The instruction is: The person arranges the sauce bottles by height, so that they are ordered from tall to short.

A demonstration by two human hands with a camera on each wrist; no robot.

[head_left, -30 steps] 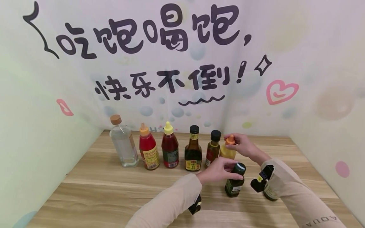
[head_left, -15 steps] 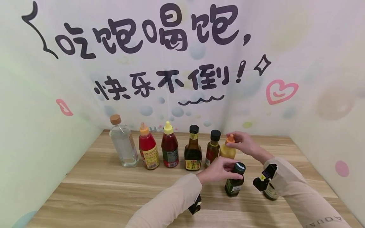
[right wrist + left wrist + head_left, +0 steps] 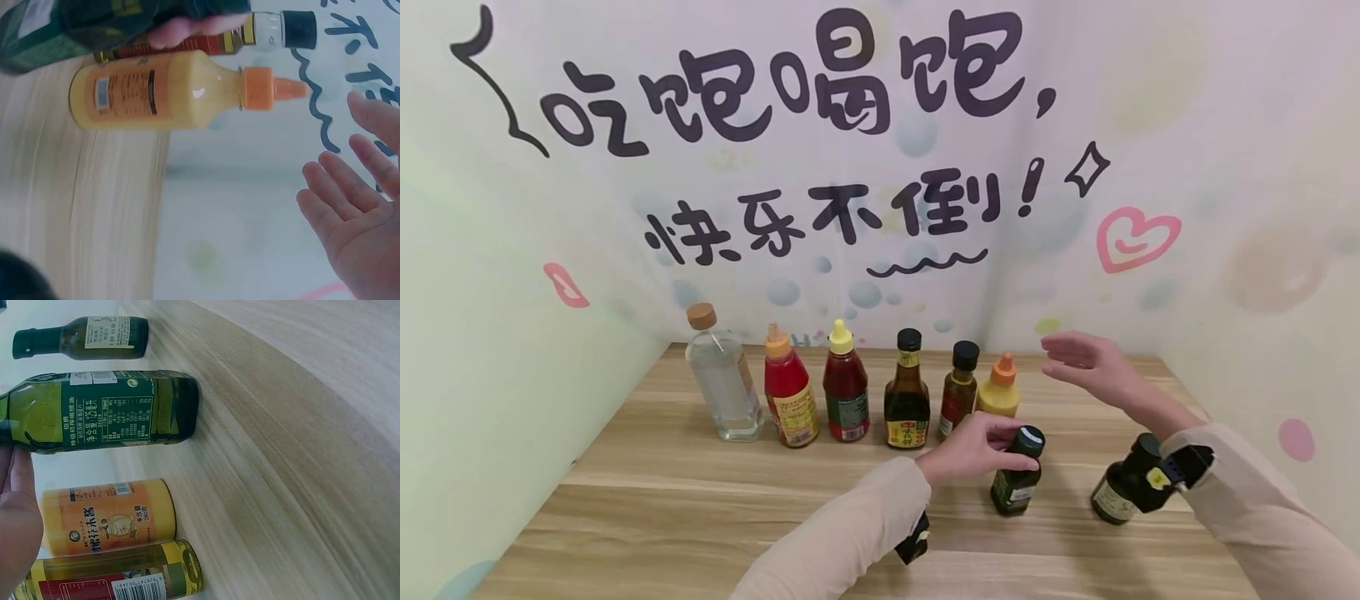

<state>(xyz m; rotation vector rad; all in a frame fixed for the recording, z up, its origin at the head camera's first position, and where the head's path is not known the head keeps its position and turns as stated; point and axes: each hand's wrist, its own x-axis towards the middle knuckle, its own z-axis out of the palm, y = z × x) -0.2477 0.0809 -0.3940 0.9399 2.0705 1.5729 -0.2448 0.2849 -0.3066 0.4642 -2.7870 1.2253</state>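
My left hand (image 3: 976, 452) grips a dark green olive oil bottle (image 3: 1017, 483) around its neck, just below the cap; it stands upright on the table. In the left wrist view its green label (image 3: 109, 412) faces the camera. My right hand (image 3: 1093, 367) hovers right of the yellow mustard bottle (image 3: 998, 395), fingers extended and holding nothing. That squeeze bottle has an orange pointed cap (image 3: 259, 89) and stands at the right end of the back row. Under my right wrist a dark bottle with a pale label (image 3: 1114, 498) stands alone.
Leftward along the back row stand a red-labelled oil bottle (image 3: 958, 392), a dark sauce bottle (image 3: 907, 404), a dark red squeeze bottle (image 3: 846, 396), a bright red squeeze bottle (image 3: 792, 400) and a clear bottle (image 3: 724, 383). Behind the wooden table (image 3: 700, 525) hangs a printed cloth (image 3: 775, 167).
My right hand has let go of the mustard bottle's cap and moved away to the right. The mustard bottle stays in place. My left hand keeps its hold on the olive oil bottle.
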